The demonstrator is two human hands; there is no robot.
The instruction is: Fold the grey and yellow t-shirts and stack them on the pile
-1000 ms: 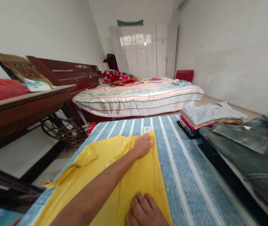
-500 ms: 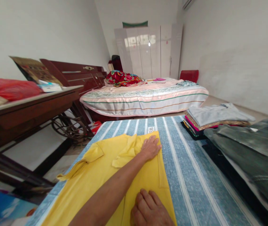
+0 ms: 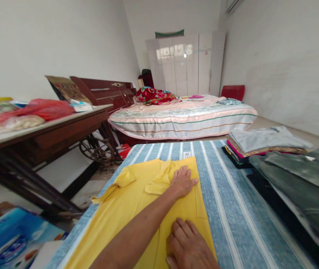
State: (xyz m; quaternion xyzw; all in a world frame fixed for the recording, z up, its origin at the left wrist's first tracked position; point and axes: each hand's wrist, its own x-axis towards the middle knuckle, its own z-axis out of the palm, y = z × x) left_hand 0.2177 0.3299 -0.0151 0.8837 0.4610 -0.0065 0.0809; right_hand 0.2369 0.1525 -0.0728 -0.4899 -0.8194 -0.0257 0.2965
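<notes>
— Left hand [image 3: 182, 182] has slid back a little from the top edge of the yellow short-sleeved shirt [image 3: 137, 201] since a second ago, and the view has turned leftward, so more of the blue printed pack [image 3: 22, 239] shows.

— Is that hand gripping anything?

— Doesn't look it. It lies flat on the shirt, palm down, fingers slightly spread, thumb out to the side.

— And the right hand [image 3: 189, 243]?

— Resting nearer the wearer, fingers together and a bit bent. I can't tell whether any fabric is pinched under it.

— Where's the shirt lying?

— On the blue-and-white striped cloth [image 3: 223, 168], left of the folded clothes stack [image 3: 268, 140] and the dark denim garment [image 3: 299, 183].

— How far along would you say?

— Partway, I'd judge. The right side seems turned in: its edge runs straight, and a loose flap [image 3: 159, 183], sleeve or collar, lies on top. The left sleeve [image 3: 124, 178] sticks out, so that side looks not yet folded. The near end is out of view.
</notes>
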